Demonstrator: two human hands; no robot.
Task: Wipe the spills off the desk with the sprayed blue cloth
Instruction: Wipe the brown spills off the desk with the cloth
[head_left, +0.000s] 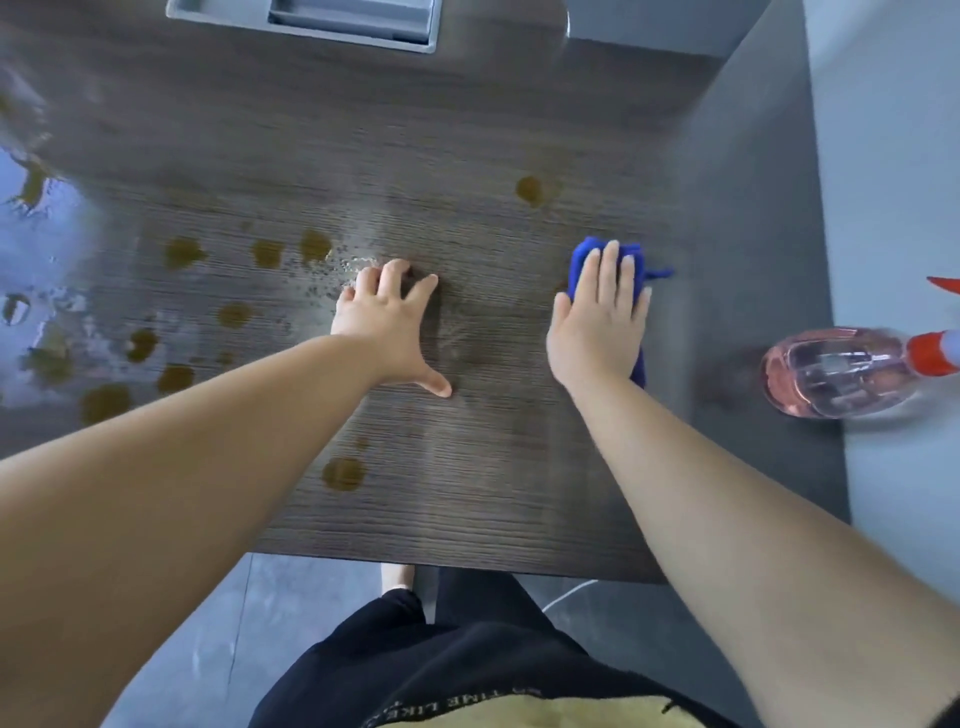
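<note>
See blue cloth (584, 254) on right half of desk (415, 514), mid-depth, pinned under right grip (597, 322). Read that grip as flat-palmed, fingers straight and side by side, pressing down, curled round nothing. Note cloth edges poking out past the fingertips on the far side and beside the wrist on the near side, plus a small tail out to the right. Put left grip (387, 327) left of the cloth on bare wood, apart from it, fingers spread and slightly arched with tips on the surface, thumb splayed out, holding nothing. Count brown spills (267, 253) mostly left of left grip: a row of three further out, more scattered nearer and further left. Add near spot (343, 474) beside the left forearm and far spot (531, 189) beyond the cloth. Spot fine droplets (337, 267) just beside left fingertips, wet reflective patch (36, 249) at left edge. Find spray bottle (841, 371), pink liquid, orange-red collar, at right edge of desk, well right of cloth, blurred; cannot tell upright or lying. Note grey recessed tray (306, 21) at far edge, grey floor (208, 634) below near edge.
</note>
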